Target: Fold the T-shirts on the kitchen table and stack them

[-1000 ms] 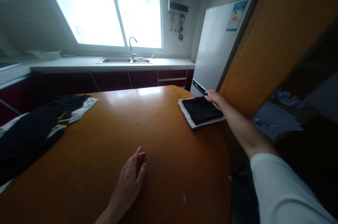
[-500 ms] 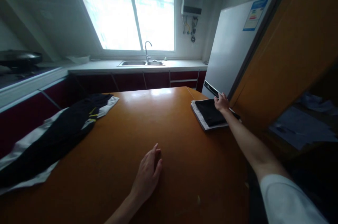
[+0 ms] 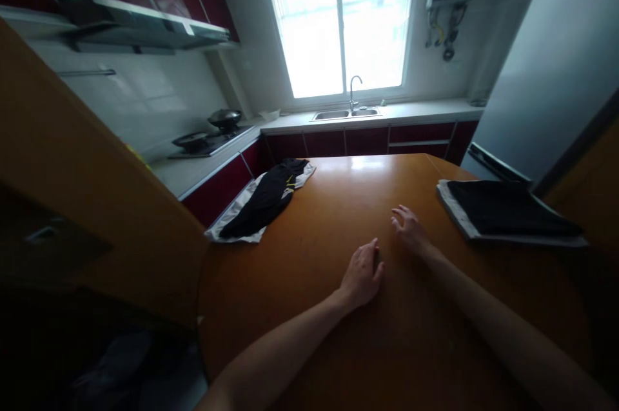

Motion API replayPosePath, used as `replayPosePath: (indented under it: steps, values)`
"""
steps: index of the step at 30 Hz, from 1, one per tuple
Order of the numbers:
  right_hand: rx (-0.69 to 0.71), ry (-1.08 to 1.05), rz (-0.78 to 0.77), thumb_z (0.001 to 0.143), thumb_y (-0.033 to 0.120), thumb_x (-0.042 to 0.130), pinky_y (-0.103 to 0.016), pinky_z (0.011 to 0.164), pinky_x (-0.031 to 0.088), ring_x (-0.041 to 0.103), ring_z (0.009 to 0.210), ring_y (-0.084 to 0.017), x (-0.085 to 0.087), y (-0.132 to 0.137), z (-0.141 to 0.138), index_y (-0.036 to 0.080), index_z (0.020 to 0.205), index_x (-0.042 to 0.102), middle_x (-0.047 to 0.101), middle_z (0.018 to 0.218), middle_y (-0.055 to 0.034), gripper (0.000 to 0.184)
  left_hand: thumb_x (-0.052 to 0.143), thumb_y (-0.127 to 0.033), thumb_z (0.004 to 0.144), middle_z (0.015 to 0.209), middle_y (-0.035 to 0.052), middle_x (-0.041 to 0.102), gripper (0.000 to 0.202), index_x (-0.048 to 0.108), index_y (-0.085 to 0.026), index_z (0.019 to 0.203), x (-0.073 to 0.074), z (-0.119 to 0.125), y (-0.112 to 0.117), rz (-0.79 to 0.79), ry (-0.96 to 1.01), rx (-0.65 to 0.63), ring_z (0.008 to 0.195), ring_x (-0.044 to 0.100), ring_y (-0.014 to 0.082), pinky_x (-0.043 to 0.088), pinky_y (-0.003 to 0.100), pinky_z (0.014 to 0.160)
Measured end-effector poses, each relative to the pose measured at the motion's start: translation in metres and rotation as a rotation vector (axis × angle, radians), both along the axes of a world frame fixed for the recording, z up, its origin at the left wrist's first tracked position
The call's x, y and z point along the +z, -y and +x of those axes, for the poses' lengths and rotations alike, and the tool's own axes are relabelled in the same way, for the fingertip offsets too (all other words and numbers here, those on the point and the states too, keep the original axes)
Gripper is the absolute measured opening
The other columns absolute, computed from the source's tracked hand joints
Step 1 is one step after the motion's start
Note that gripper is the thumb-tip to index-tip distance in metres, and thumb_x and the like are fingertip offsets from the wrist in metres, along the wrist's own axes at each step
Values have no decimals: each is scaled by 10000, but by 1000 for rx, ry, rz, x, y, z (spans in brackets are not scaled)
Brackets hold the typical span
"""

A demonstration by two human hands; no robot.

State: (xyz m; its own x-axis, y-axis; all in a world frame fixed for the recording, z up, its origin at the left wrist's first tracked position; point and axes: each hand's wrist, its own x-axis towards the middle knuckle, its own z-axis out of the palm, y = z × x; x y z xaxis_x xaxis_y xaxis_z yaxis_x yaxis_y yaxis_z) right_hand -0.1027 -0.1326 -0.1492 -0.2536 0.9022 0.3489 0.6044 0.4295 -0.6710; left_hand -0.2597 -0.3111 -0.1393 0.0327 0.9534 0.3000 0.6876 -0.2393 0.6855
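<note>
My left hand point(image 3: 362, 274) rests over the wooden table point(image 3: 333, 204) near its middle, fingers loosely stretched and holding nothing. Just to its right, a little farther out, is my right hand point(image 3: 409, 228), with its fingers apart and nothing in them. At the right side of the table lies a folded stack of cloth point(image 3: 512, 208), black on top with white layers below. Toward the far left edge, dark and white clothes point(image 3: 268, 198) with yellow marks lie loosely spread. Neither hand touches any cloth.
Beyond the table runs a white counter with a sink point(image 3: 333, 115) and tap. A stove with pans point(image 3: 225, 119) stands at the left under a range hood point(image 3: 145, 27). On the right is a refrigerator point(image 3: 551, 62). A wooden panel point(image 3: 97, 191) borders the left.
My right hand has left the folded stack and come back toward the table's middle, beside my left hand. The view has swung left, bringing the stove and hood into sight.
</note>
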Motion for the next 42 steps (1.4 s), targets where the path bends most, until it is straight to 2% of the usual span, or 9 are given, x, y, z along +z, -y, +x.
replayPosePath:
  steps: [6, 19, 24, 26, 29, 33, 36, 39, 42]
  values:
    - [-74, 217, -11, 926, 353, 459, -525, 1193, 310, 432, 1430, -339, -21, 17, -22, 168, 1314, 649, 548, 1471, -187, 470, 549, -263, 935, 1393, 155, 578, 626, 374, -154, 1526, 2, 2, 3, 7, -22, -19, 1330, 497, 287, 387, 502, 1174]
    - [-29, 426, 111, 939, 390, 420, -537, 1156, 345, 439, 1423, -354, -44, 10, -11, 168, 1321, 652, 538, 1486, -195, 499, 639, -276, 857, 1327, 168, 635, 663, 466, -135, 1481, -8, 1, -3, -36, 46, 5, 1245, 577, 302, 445, 479, 1131]
    - [-13, 483, 127, 966, 392, 382, -512, 1144, 358, 445, 1415, -354, -46, 9, -8, 121, 1342, 635, 534, 1482, -206, 528, 639, -259, 897, 1115, 91, 753, 384, 671, -152, 1264, 16, -46, -45, -214, 189, -99, 946, 712, 183, 577, 308, 873]
    - [-20, 498, 134, 972, 399, 376, -502, 1142, 363, 449, 1413, -347, -46, 8, -7, 130, 1344, 632, 535, 1483, -195, 525, 703, -232, 860, 1026, 52, 773, 252, 746, -172, 1101, 37, -90, -62, -121, 103, 158, 900, 720, 164, 573, 276, 857]
    - [-20, 509, 145, 981, 403, 371, -501, 1137, 371, 452, 1412, -340, -45, 9, -7, 138, 1343, 630, 537, 1484, -189, 517, 646, -175, 895, 1214, 94, 719, 271, 731, -185, 1152, 60, -172, -67, -13, 50, 463, 1154, 654, 215, 487, 343, 1058]
    - [-20, 509, 145, 982, 394, 383, -501, 1139, 371, 455, 1411, -335, -42, 11, -9, 133, 1347, 625, 535, 1487, -188, 510, 590, -95, 885, 1333, 171, 625, 298, 730, -139, 1144, 57, -260, -42, 18, -31, 821, 1327, 521, 299, 339, 442, 1184]
    - [-31, 506, 145, 976, 390, 395, -500, 1142, 370, 457, 1407, -338, -40, 13, -10, 127, 1339, 630, 543, 1477, -192, 506, 661, -142, 860, 1365, 202, 586, 414, 681, -129, 1273, 39, -290, -26, -4, -68, 968, 1324, 505, 355, 352, 496, 1155]
    - [-31, 506, 146, 970, 391, 399, -502, 1139, 373, 460, 1403, -344, -40, 13, -9, 123, 1336, 630, 546, 1471, -196, 509, 722, -250, 858, 1314, 189, 614, 567, 600, -183, 1407, 25, -299, -26, -61, -170, 1084, 1259, 536, 382, 420, 533, 1063]
    - [-35, 504, 145, 971, 390, 393, -497, 1140, 374, 461, 1403, -340, -40, 13, -9, 127, 1337, 629, 544, 1475, -190, 509, 715, -274, 871, 1247, 169, 642, 401, 706, -218, 1268, 18, -302, -32, -105, -263, 1140, 1221, 551, 379, 436, 535, 1021]
